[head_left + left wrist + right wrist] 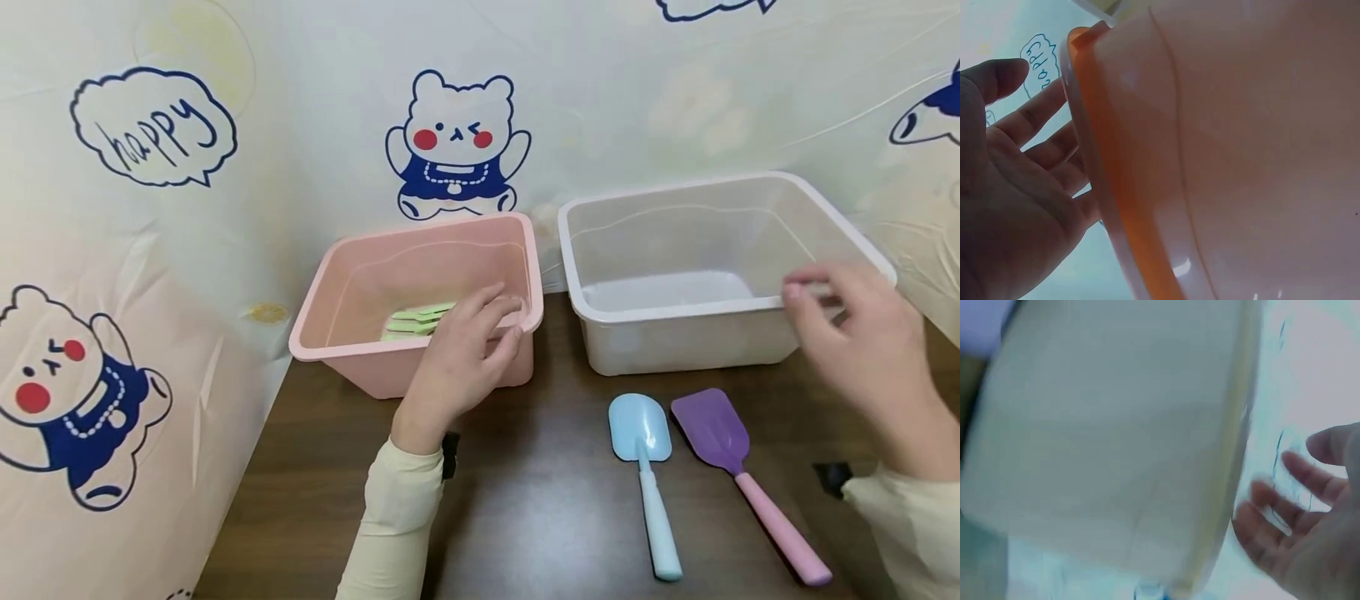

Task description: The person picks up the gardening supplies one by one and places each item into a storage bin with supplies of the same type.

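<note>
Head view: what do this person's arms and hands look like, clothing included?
The left sleeve and right sleeve are long, plain and pale cream. A small black piece shows at each wrist. The left hand and right hand are bare.

Smooth plastic over wood grain, as my remote view has it
The white bin (686,343) looks like smooth, softly shiny plastic to me; left of it, the pink bin (375,369) matches. In front of it, the blue scoop (640,423) is glinting plastic, the purple scoop (711,427) duller. Beneath it, the wood-grain tabletop (540,500) carries a satin sheen; behind it, the wall covering (322,108) seems thin, creased sheeting.
</note>
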`<state>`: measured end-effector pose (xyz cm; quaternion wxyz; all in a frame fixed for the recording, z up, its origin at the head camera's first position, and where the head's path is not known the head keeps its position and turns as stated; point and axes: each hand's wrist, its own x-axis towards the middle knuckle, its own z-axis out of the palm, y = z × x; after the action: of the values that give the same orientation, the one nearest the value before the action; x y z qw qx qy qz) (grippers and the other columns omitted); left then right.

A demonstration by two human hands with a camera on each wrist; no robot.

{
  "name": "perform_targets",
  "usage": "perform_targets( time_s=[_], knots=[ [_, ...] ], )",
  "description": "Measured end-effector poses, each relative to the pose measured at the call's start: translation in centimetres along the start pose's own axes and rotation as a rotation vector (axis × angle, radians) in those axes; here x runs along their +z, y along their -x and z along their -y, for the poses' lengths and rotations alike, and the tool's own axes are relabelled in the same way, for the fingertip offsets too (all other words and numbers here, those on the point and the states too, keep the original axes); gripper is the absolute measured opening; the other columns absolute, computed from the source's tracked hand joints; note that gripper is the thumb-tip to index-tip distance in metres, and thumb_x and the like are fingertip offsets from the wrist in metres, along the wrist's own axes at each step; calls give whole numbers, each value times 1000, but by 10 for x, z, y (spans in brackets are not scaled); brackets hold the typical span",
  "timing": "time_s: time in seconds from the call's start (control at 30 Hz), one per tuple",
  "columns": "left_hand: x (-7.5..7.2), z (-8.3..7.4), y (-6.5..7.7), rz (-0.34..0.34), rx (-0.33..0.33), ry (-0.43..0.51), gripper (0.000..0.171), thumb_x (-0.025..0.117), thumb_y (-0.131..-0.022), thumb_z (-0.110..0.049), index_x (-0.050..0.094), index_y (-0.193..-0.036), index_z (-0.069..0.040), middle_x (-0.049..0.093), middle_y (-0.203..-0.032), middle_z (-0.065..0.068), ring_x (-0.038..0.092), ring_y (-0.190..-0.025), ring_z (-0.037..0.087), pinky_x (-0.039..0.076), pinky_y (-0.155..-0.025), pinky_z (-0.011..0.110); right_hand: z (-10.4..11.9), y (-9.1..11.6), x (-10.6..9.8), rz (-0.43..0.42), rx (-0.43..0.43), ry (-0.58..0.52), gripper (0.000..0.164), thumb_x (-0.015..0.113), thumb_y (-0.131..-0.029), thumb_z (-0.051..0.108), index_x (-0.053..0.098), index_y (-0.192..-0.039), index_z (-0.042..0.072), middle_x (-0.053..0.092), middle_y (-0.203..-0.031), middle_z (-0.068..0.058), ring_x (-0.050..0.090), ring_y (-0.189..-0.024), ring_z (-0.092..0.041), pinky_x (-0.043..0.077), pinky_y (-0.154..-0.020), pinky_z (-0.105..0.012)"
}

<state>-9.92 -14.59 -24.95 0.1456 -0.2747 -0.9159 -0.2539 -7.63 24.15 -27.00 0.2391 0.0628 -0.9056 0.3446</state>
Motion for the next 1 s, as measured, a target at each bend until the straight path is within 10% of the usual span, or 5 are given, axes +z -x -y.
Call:
perform_targets(
  time_s=[0.13,0.27,0.7,0.83,1.0],
  knots=[
    [8,1,1,23,-6,-9,30,62,-99,-17,69,-126,-7,59,-137,11,48,-135,25,35,-110,46,-27,-25,-11,120,184,111,59,50,-103,31,41,-146,-8,18,-156,-35,12,-145,-52,11,-115,-63],
    [13,0,0,27,4,-24,30,63,-98,-17,68,-126,-8,59,-136,12,51,-132,28,36,-109,48,-50,-35,-17,253,241,170,84,47,-103,45,9,-157,-8,-9,-159,-36,-7,-145,-55,4,-112,-71],
    [13,-28,2,18,164,-78,31,64,-97,-19,69,-125,-5,56,-139,17,49,-132,32,27,-116,45,-82,-41,-26,345,228,144,89,45,-105,45,-6,-155,-9,-10,-160,-33,-6,-147,-51,-2,-114,-63],
    [24,-53,8,151,235,-92,35,61,-99,-24,66,-130,-6,58,-139,14,51,-130,28,32,-113,45,-83,-41,-24,326,235,150,86,46,-106,43,-2,-156,-9,0,-159,-37,5,-145,-55,3,-114,-65],
    [55,-87,29,508,257,-181,42,57,-102,-36,59,-139,-16,68,-115,0,63,-106,14,49,-90,35,-86,-42,-23,326,246,152,86,46,-106,43,-2,-156,-7,0,-160,-36,4,-146,-54,3,-114,-65]
  ],
)
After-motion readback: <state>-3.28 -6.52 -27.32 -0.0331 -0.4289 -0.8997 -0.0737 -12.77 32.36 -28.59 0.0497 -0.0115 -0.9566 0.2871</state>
